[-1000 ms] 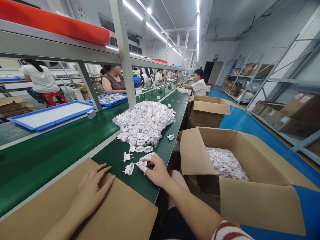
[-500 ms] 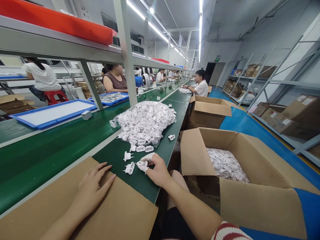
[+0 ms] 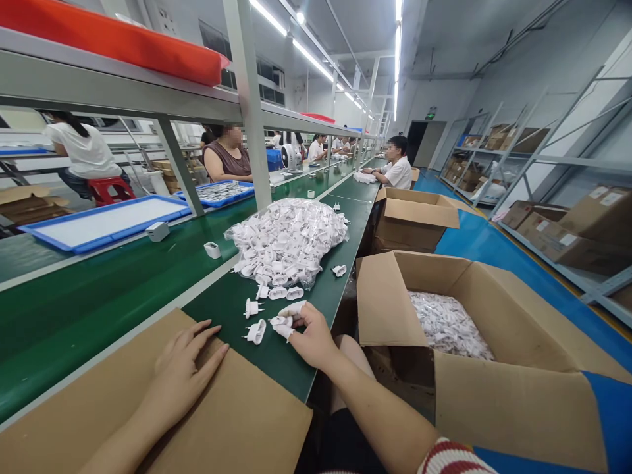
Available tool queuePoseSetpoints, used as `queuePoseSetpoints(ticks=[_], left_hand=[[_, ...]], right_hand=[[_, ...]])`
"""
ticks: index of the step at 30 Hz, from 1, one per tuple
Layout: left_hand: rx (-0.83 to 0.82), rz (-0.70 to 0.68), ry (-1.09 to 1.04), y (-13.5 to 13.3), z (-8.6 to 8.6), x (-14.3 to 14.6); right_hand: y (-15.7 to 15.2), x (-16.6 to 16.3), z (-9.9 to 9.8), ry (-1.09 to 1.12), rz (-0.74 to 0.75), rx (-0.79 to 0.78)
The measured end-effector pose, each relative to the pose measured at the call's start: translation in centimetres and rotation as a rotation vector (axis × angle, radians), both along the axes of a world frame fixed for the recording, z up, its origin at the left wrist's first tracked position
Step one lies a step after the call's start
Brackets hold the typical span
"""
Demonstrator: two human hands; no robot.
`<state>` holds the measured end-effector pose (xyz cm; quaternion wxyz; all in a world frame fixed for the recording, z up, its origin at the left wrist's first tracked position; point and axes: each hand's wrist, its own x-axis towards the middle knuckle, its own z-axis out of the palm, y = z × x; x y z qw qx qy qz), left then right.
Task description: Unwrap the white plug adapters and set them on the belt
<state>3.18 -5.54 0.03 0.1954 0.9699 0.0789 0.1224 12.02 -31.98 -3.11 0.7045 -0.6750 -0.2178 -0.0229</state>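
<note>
My left hand (image 3: 184, 372) lies flat on a sheet of brown cardboard (image 3: 207, 421) at the near edge of the green bench, fingers spread, holding nothing. My right hand (image 3: 309, 336) rests on the green surface just right of it, white-taped fingertips pinched on a small white plug part (image 3: 280, 322). Two more loose white plug parts (image 3: 255, 332) lie beside that hand. Behind them sits a clear bag heaped with white plug parts (image 3: 289, 240).
An open cardboard box (image 3: 494, 309) holding more bagged white parts stands at my right, another box (image 3: 415, 217) behind it. Small white blocks (image 3: 212, 249) ride the green conveyor belt at left. Blue trays, other seated people and shelving racks surround the line.
The two small white blocks on the conveyor belt have travelled leftward toward me. Both my hands stay where they were.
</note>
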Motion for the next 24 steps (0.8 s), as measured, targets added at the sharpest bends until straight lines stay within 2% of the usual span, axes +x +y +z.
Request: queuePoseSetpoints(ticks=[12,24], left_hand=[[-0.009,-0.019,-0.045,0.48,-0.66,0.01],[-0.013,-0.014,-0.041,0.13,-0.13,-0.06]], right_hand=[[-0.10,-0.06,0.23,-0.017,-0.012,-0.005],[-0.14,-0.02,0.29,0.003,-0.019,-0.044]])
